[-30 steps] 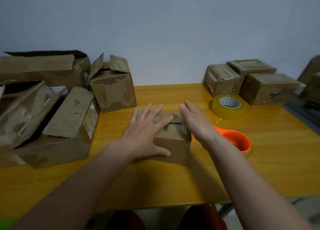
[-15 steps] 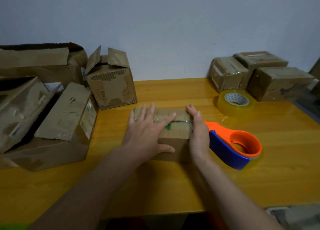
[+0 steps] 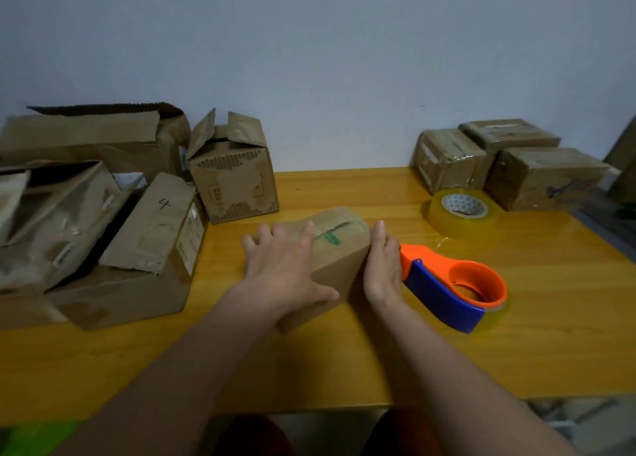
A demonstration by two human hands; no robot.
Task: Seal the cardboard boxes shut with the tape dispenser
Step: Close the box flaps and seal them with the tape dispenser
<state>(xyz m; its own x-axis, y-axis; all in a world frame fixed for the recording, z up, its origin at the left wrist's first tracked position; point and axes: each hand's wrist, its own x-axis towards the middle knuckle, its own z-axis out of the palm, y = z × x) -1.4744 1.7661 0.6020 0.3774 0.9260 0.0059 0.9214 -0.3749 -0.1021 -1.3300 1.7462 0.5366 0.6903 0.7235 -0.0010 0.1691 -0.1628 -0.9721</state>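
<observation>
At the centre of the yellow table (image 3: 344, 359) lies a small cardboard box (image 3: 339, 269), the left hand (image 3: 285, 266) spread flat on its top and the right hand (image 3: 382, 266) pressed with straight fingers against its 3 o'clock side. Just beyond that hand at 3 o'clock rests the orange-and-blue tape dispenser (image 3: 451, 287), untouched; a tape roll (image 3: 463, 213) sits at 2 o'clock, near three sealed boxes (image 3: 509, 166).

Dim, even indoor light w/ soft shadows. Glare on table (image 3: 378, 187) near tape roll (image 3: 463, 213). Edges bend from wide-angle lens; overall slightly soft.
</observation>
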